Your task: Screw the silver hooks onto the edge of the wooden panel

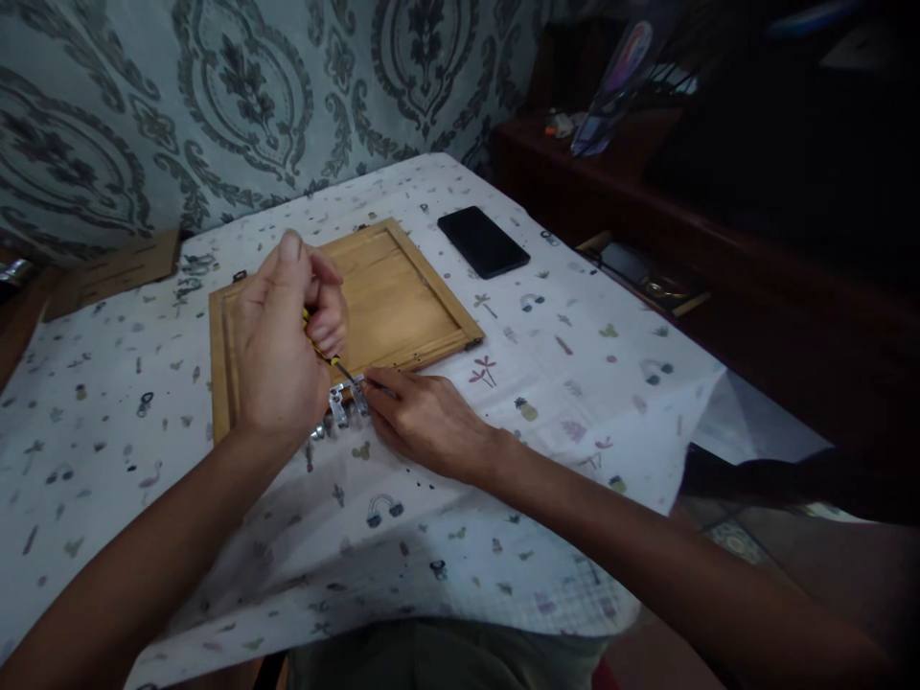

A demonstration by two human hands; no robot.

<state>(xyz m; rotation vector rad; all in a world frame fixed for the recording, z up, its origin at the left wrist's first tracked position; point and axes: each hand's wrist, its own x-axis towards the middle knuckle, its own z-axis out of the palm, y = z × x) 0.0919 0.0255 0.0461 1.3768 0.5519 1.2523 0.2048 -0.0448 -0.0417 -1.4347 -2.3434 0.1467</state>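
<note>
**While the left hand works a screwdriver, the right minds the metal hardware**

Since the screwdriver tip is right down at the silver hardware, I'd say the step in hand is screw work, though I can't tell whether it's tightening or loosening. The left hand [277, 345] has its fingers curled around the yellow-and-black screwdriver [334, 362], shaft angled down toward the right. The right hand [424, 417] is at the other end of the bargain: its fingers are bunched narrow against the right side of the metal hardware [339, 406]. Can't tell if they're properly pinching it or just pressing, and the screw itself is too small to make out.

That hardware sits at the near edge of the framed wooden panel [395, 297], which lies flat on the cloth-covered desk [460, 517], partly hidden behind the left hand. A black phone [483, 241] lies just beyond the panel's right side, clear of the work.

As for the next move, my guess is it calls for a well-seated tip, steady downward pressure and a firm right hand so the metal doesn't creep. Tilted shaft like that, slipping toward those fingertips would be my worry.
</note>
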